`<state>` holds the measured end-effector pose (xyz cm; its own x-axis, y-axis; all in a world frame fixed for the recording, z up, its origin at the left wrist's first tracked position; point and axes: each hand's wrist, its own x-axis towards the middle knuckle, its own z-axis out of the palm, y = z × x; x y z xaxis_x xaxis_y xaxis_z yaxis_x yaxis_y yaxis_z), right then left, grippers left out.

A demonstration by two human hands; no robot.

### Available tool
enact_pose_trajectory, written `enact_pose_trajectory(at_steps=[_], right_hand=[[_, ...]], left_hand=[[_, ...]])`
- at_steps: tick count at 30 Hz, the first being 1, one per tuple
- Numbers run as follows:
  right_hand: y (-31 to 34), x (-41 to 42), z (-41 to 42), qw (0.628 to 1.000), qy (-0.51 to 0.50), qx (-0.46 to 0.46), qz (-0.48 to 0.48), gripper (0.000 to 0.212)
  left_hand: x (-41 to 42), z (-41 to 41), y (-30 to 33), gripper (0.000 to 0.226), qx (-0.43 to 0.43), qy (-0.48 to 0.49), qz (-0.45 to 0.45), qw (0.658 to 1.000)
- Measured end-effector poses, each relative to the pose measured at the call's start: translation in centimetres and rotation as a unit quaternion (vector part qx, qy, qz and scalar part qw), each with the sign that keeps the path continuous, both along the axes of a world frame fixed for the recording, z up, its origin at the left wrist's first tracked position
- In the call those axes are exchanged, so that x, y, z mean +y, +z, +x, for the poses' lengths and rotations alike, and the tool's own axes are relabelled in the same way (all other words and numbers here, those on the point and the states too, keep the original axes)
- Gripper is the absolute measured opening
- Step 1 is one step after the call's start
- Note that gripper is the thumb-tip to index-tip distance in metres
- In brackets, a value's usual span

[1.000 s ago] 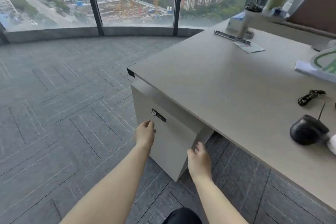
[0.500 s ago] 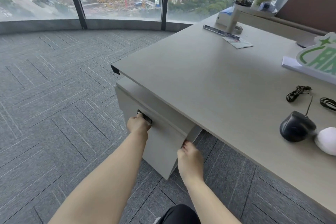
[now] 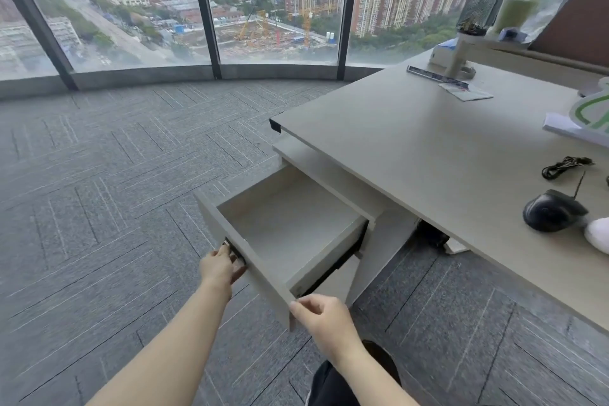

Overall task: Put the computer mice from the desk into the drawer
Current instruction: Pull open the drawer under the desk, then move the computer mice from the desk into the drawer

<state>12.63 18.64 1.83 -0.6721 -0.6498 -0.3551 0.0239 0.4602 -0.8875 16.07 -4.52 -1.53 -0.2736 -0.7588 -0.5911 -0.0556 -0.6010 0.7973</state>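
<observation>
The drawer stands pulled out from under the near-left corner of the desk, and its pale floor shows nothing lying in it. The left hand is at the drawer's front panel, fingers curled around the dark handle on the outer face. The right hand is at the near-right corner of that same front panel, thumb and fingers pinched together at the panel's edge; whether they actually grip it or merely touch it cannot be told. Both mice are well apart from either hand, up on the desk near its right side: a black mouse with its cable coiled behind it, and a white mouse just beside it at the picture's right edge, only partly in view. At the desk's far edge stands a mesh pen cup.
</observation>
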Motion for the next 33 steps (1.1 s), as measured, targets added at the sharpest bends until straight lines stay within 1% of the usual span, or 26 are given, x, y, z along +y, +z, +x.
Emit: enact_pose_trajectory(at_steps=[4,7,13,14,15,16,17,18,20,21,22,24,26,28,30,32,33], right_hand=[[-0.1,-0.7,3.3,0.998,0.056,0.002,0.001,0.024],[-0.4,-1.2,5.1,0.997,0.078,0.008,0.001,0.025],[-0.6,-1.7,6.8,0.993,0.120,0.019,0.014,0.033],[-0.5,-1.6,6.8,0.992,0.122,0.023,0.010,0.034],[-0.3,-1.4,6.6,0.992,0.122,0.026,0.004,0.032],[0.1,-1.3,6.4,0.993,0.115,0.030,-0.003,0.030],[0.6,-1.1,5.9,0.994,0.103,0.036,-0.009,0.027],[1.3,-0.8,5.2,0.995,0.088,0.046,-0.014,0.025],[3.3,0.2,3.3,0.994,0.062,0.082,-0.030,0.028],[4.4,0.9,2.1,0.993,0.042,0.101,-0.041,0.030],[5.6,1.9,0.8,0.991,0.015,0.121,-0.048,0.030],[8.2,4.3,-2.1,0.984,-0.058,0.158,-0.067,0.023],[10.9,7.6,-5.1,0.964,-0.147,0.203,-0.082,0.018],[13.1,11.5,-7.8,0.930,-0.235,0.273,-0.072,0.018],[14.4,15.8,-10.8,0.885,-0.311,0.343,-0.045,0.021],[15.0,20.2,-13.9,0.846,-0.365,0.389,-0.007,0.025],[15.0,22.1,-15.4,0.833,-0.379,0.403,0.025,0.029]], left_hand=[[-0.9,4.9,-0.5,0.028,-0.026,0.001,-0.029,0.999],[-1.2,7.5,-0.7,0.022,-0.030,0.002,-0.035,0.999],[-1.1,10.4,-0.4,0.021,-0.046,-0.008,-0.039,0.998],[-1.0,10.7,-0.1,0.024,-0.066,-0.009,-0.045,0.997],[-0.7,10.8,0.6,0.027,-0.109,-0.010,-0.067,0.992],[-0.4,10.9,1.6,0.030,-0.164,-0.010,-0.112,0.980],[0.0,10.7,3.0,0.031,-0.210,-0.014,-0.175,0.962],[0.7,10.1,4.6,0.033,-0.226,-0.023,-0.245,0.942],[2.7,7.9,7.8,0.035,-0.190,-0.064,-0.370,0.907],[3.8,6.3,9.3,0.035,-0.164,-0.089,-0.407,0.894],[5.0,4.5,10.6,0.033,-0.135,-0.111,-0.429,0.886],[8.1,0.1,12.9,0.029,-0.077,-0.173,-0.453,0.871],[12.4,-4.6,14.9,0.025,-0.021,-0.245,-0.466,0.850],[17.0,-9.2,16.5,0.024,0.013,-0.316,-0.474,0.821],[21.7,-13.4,17.5,0.027,0.029,-0.393,-0.467,0.792],[26.1,-17.0,18.1,0.034,0.028,-0.466,-0.480,0.743],[28.2,-18.6,18.2,0.039,0.024,-0.493,-0.495,0.715]])
